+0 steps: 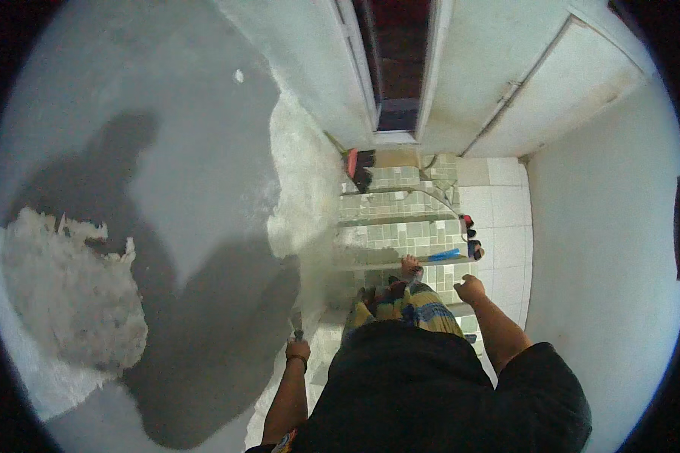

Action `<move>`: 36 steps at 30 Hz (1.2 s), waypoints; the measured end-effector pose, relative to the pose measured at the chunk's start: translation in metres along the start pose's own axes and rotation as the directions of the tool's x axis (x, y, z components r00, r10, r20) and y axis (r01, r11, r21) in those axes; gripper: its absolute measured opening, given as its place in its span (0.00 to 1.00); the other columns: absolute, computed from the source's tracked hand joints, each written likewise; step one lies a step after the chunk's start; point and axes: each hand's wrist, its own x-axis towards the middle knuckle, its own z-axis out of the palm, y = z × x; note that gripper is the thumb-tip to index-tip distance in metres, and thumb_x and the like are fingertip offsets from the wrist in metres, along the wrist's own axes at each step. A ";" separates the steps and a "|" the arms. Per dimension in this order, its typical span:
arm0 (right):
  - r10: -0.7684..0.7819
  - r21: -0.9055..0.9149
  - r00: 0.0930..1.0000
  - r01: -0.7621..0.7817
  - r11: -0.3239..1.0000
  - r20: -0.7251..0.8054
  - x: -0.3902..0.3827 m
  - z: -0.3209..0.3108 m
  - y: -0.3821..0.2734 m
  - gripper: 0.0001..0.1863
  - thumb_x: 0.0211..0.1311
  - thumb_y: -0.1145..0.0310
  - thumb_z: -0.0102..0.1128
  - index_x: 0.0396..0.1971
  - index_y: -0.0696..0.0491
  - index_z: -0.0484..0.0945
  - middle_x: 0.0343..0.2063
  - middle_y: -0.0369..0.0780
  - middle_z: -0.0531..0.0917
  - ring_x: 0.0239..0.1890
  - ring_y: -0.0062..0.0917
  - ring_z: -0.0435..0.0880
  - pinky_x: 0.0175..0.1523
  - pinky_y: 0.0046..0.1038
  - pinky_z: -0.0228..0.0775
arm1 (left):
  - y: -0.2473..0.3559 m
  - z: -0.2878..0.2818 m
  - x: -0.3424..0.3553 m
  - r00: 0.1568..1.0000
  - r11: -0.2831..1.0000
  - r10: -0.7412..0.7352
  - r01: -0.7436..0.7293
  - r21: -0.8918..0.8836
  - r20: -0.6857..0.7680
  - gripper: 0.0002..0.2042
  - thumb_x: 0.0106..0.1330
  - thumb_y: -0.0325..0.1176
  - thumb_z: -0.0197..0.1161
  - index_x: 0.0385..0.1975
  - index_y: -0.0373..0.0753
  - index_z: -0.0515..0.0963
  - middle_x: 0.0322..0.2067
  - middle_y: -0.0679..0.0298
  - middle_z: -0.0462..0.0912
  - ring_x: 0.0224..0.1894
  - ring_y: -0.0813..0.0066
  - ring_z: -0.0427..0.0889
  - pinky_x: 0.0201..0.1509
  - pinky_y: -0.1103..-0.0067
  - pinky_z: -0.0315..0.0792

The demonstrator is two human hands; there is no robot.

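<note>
My left hand (298, 349) is closed round the dark handle of a scraper (298, 334), whose blade points away from me beside the foot of the left wall. That wall (204, 174) is painted grey, with rough pale patches where the paint is gone. One bare patch (75, 294) lies far left, and a pale strip (302, 174) runs along the wall's lower part. Out to the right, my right hand (470, 289) hangs with its fingers curled in and nothing visible in them. My bare foot (410, 266) rests on the green tiled steps.
Green and white tiled steps (400, 234) lie ahead of me. A blue object (444, 255) and dark footwear (474, 248) sit near their right edge. Red and black items (360, 167) lie by the far doorway (395, 68). A pale door (559, 83) and white wall (604, 211) stand right.
</note>
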 end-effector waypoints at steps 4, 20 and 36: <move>0.206 0.518 0.972 -0.235 0.822 0.114 -0.010 0.037 0.039 0.28 0.57 0.53 0.61 0.51 0.59 0.80 0.50 0.52 0.82 0.51 0.44 0.83 0.56 0.38 0.75 | 0.021 -0.011 0.019 0.990 0.976 -0.003 -0.028 0.218 0.139 0.20 0.63 0.41 0.59 0.51 0.36 0.78 0.45 0.44 0.83 0.49 0.48 0.83 0.52 0.59 0.75; 0.602 0.779 0.773 -0.498 0.380 0.201 -0.148 0.276 -0.053 0.25 0.54 0.57 0.55 0.44 0.60 0.83 0.48 0.56 0.82 0.53 0.49 0.80 0.59 0.42 0.71 | 0.320 -0.141 0.034 0.804 0.745 0.565 -0.593 0.304 0.185 0.13 0.61 0.36 0.65 0.22 0.31 0.76 0.15 0.58 0.77 0.15 0.68 0.77 0.18 0.73 0.69; 0.967 0.893 0.096 -0.414 -0.175 0.234 0.036 0.333 0.183 0.30 0.58 0.58 0.60 0.56 0.61 0.72 0.50 0.58 0.79 0.55 0.50 0.78 0.58 0.46 0.71 | 0.535 -0.024 0.031 0.614 0.361 0.730 -0.719 0.593 0.300 0.12 0.62 0.38 0.65 0.23 0.37 0.76 0.15 0.64 0.75 0.14 0.74 0.75 0.17 0.75 0.67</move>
